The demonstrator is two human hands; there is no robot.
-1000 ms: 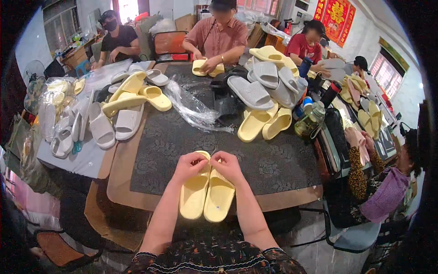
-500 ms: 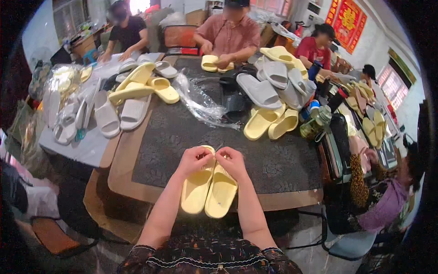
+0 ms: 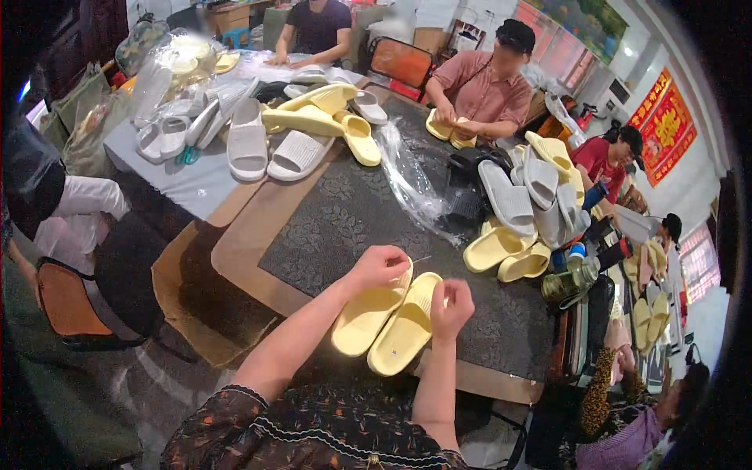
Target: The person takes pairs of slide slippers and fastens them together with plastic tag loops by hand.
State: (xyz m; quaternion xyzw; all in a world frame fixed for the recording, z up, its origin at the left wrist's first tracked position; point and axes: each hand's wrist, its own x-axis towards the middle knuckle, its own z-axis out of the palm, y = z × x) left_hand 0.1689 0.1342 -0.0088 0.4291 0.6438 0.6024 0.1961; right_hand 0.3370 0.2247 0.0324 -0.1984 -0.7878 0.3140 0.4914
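A pair of yellow slide slippers lies side by side at the near table edge, toes away from me. My left hand is at the toe of the left slipper, its fingers pinched together. A thin pale strand sticks out from its fingertips. My right hand is raised beside the right slipper's strap, fingers curled closed. Whatever it may hold is hidden by the fingers.
A dark patterned mat covers the table. Grey slippers and yellow ones are heaped at the left, with another pile at the right. Clear plastic bags lie between. A glass jar stands right. Several people work around.
My hands have come apart: the right has moved right, off the strap area, while the left stays near the toe. The head view has turned and tilted to the left.
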